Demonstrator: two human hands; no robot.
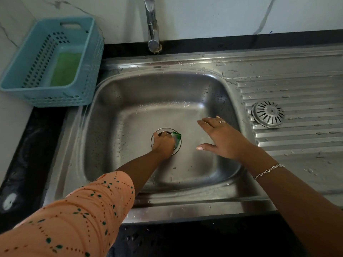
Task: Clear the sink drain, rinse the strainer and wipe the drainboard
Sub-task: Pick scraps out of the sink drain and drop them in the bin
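My left hand (163, 143) reaches down into the steel sink (130, 101) and grips a crumpled green scrap (176, 136) right at the round drain opening (178, 145). Most of the drain is hidden under that hand. My right hand (220, 138) hovers flat above the right side of the basin with fingers spread, holding nothing. The round slotted metal strainer (268, 114) lies out of the drain on the ribbed drainboard (297, 86), which is dotted with water drops.
A teal plastic basket (87, 58) with a green scrub pad (65, 68) inside stands on the counter to the left of the sink. The chrome tap (153, 34) rises behind the basin. Black countertop (204, 236) runs along the front edge.
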